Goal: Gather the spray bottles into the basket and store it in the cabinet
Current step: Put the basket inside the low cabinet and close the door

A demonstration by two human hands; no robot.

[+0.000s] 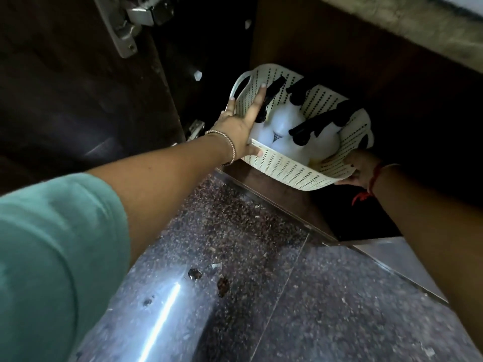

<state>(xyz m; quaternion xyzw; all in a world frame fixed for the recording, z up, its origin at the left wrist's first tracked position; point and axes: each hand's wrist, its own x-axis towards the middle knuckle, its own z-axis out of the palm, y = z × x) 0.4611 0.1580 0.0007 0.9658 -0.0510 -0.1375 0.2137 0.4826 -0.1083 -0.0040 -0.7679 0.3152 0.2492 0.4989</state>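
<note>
Two hands grip the basket (287, 173) between them: left hand (239, 129) clasps its near-left rim, right hand (359, 169) its right corner; bottles (287, 124) stand inside.

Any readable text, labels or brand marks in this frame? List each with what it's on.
No readable text.
Small dark triangular mark on the middle spray bottle in the basket: too small and blurred to read.
Nothing printed shows on the cabinet door, the hinge or the floor.
</note>
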